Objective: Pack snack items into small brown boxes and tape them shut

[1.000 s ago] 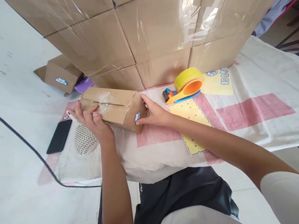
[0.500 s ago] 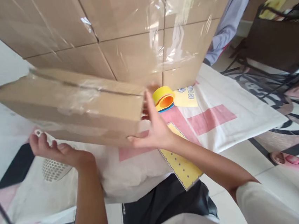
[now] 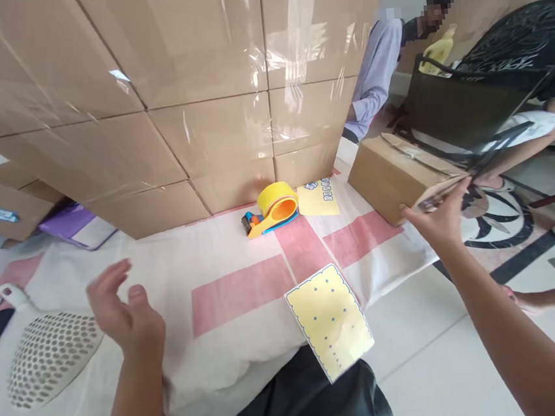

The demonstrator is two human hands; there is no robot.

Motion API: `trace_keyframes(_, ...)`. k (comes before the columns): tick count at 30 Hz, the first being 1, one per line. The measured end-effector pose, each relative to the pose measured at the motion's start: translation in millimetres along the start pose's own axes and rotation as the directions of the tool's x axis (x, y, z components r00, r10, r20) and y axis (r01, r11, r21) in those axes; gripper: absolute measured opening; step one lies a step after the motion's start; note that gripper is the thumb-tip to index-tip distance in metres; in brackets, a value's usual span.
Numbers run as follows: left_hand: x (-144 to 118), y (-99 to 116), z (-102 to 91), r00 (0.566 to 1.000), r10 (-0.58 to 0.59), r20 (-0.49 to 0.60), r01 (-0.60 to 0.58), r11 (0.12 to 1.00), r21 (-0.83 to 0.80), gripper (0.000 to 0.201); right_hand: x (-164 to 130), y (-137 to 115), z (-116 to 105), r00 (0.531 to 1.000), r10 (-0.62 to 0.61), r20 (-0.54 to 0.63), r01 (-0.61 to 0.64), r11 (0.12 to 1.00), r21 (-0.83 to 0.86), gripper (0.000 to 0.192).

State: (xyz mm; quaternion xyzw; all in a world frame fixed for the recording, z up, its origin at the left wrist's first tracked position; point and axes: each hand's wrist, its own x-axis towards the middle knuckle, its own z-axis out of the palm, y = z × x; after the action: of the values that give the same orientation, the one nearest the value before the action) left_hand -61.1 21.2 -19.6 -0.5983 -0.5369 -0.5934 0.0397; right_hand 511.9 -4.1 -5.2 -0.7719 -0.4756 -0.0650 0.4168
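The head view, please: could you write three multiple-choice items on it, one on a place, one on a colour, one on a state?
1. Where does the tape dispenser lie?
A. on the floor
B. on the cloth by the stacked cartons
C. in the left hand

2. What colour is its tape roll?
A. yellow
B. green
C. black

3. How is the left hand?
A. closed on the scoop
B. flat on the cloth
C. open, holding nothing

Key: 1 B, it sits on the cloth just before the cartons. 2 A, the roll is yellow. 3 C, its fingers are spread in the air, while the right hand touches the cardboard box.
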Motion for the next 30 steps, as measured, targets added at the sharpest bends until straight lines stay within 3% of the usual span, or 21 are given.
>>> trace_keyframes(1,-5,13,3.0,0.988,0.055,0.147,-0.052,0.998,-0.025,0.045,11,-5,13,0.998,0.052,0.020,-0.052,0.999,-0.006,0.138)
trace_keyframes(2,-12,28,7.3,0.930,0.150,0.335,-0.134,0.989,-0.069,0.047,24,-13,28,0.994,0.095,0.047,-0.095,0.996,0.000,0.139)
trace_keyframes(3,-20,45,12.9,0.805,0.277,0.525,-0.232,0.961,-0.150,0.049,39,-24,43,0.989,0.123,0.078,-0.124,0.992,0.002,0.140)
trace_keyframes(4,-30,62,19.7,0.612,0.407,0.678,-0.316,0.912,-0.262,0.050,55,-35,59,0.985,0.142,0.100,-0.142,0.990,-0.001,0.140)
trace_keyframes(5,-40,79,27.3,0.389,0.495,0.777,-0.375,0.855,-0.358,0.052,72,-47,75,0.977,0.169,0.129,-0.169,0.986,-0.011,0.138)
trace_keyframes(6,-51,95,35.2,0.241,0.553,0.797,-0.413,0.802,-0.432,0.052,89,-58,91,0.959,0.242,0.150,-0.240,0.970,-0.032,0.136)
trace_keyframes(7,-60,108,42.8,0.137,0.573,0.808,-0.435,0.768,-0.470,0.052,105,-68,106,0.942,0.279,0.185,-0.275,0.960,-0.044,0.134)
trace_keyframes(8,-69,117,49.6,0.079,0.579,0.812,-0.452,0.747,-0.489,0.051,119,-76,119,0.932,0.279,0.232,-0.276,0.960,-0.047,0.130)
trace_keyframes(9,-75,124,55.1,0.063,0.576,0.815,-0.466,0.740,-0.486,0.049,131,-82,130,0.923,0.257,0.287,-0.257,0.966,-0.041,0.125)
trace_keyframes(11,-83,126,61.9,0.112,0.545,0.831,-0.489,0.758,-0.431,0.043,147,-86,146,0.904,0.159,0.398,-0.171,0.985,-0.007,0.117)
trace_keyframes(15,-84,108,63.3,0.321,0.479,0.817,-0.549,0.797,-0.251,0.038,136,-70,142,0.888,0.042,0.458,-0.088,0.993,0.079,0.098)
trace_keyframes(19,-81,92,69.2,0.485,0.368,0.793,-0.548,0.835,-0.052,0.045,66,-43,92,0.907,-0.035,0.421,-0.031,0.989,0.147,0.070)
trace_keyframes(22,-77,93,85.8,0.526,0.233,0.818,-0.505,0.860,0.079,0.053,-12,-38,45,0.875,-0.146,0.462,0.061,0.979,0.193,0.046)
trace_keyframes(23,-74,96,92.9,0.526,0.203,0.826,-0.500,0.859,0.107,0.055,-38,-40,33,0.828,-0.252,0.501,0.147,0.959,0.241,0.041)
trace_keyframes(24,-71,100,100.2,0.527,0.181,0.831,-0.499,0.857,0.130,0.055,-62,-43,23,0.736,-0.455,0.502,0.334,0.888,0.315,0.039)
trace_keyframes(25,-67,103,106.9,0.528,0.164,0.833,-0.500,0.853,0.149,0.052,-82,-48,17,0.621,-0.581,0.526,0.474,0.813,0.339,0.041)
trace_keyframes(27,-57,108,115.8,0.537,0.164,0.828,-0.491,0.858,0.149,0.041,-112,-59,15,0.419,-0.700,0.578,0.656,0.673,0.341,0.051)
trace_keyframes(28,-50,107,116.6,0.546,0.171,0.820,-0.480,0.866,0.139,0.032,-120,-65,18,0.364,-0.716,0.596,0.710,0.627,0.320,0.056)
trace_keyframes(30,-33,96,108.2,0.584,0.169,0.794,-0.446,0.884,0.139,0.024,-128,-74,30,0.340,-0.721,0.604,0.769,0.583,0.262,0.062)
